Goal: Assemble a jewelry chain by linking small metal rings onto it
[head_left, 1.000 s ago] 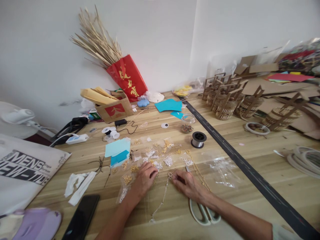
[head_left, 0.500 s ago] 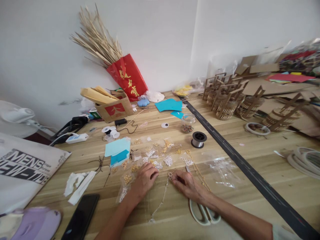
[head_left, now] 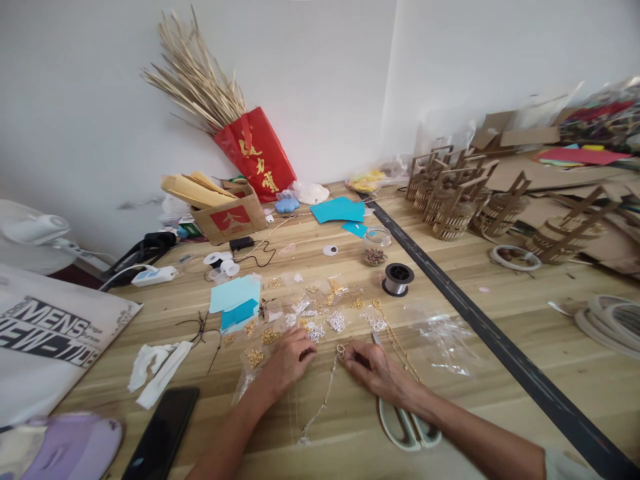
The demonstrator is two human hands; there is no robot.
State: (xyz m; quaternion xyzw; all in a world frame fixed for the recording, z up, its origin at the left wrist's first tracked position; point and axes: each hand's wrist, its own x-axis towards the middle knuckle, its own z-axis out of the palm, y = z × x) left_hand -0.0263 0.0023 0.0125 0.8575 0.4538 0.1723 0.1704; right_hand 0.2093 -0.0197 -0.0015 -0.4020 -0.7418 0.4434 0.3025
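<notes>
Right hand (head_left: pixel 373 369)'s right by the top of the chain (head_left: pixel 327 397) — left hand (head_left: pixel 290 357) curled beside some silver beads (head_left: pixel 316 332) — can't tell if either's gripping anything tbh.

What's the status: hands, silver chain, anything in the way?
Left hand by silver beads. Right hand at silver chain, grip unclear. Scissors partly under right hand.

Chain (head_left: pixel 331 383) on table (head_left: pixel 345 430): phone (head_left: pixel 163 430) left, scissors (head_left: pixel 410 433) right, spool (head_left: pixel 397 281) behind, bag (head_left: pixel 265 157) farther back.
</notes>
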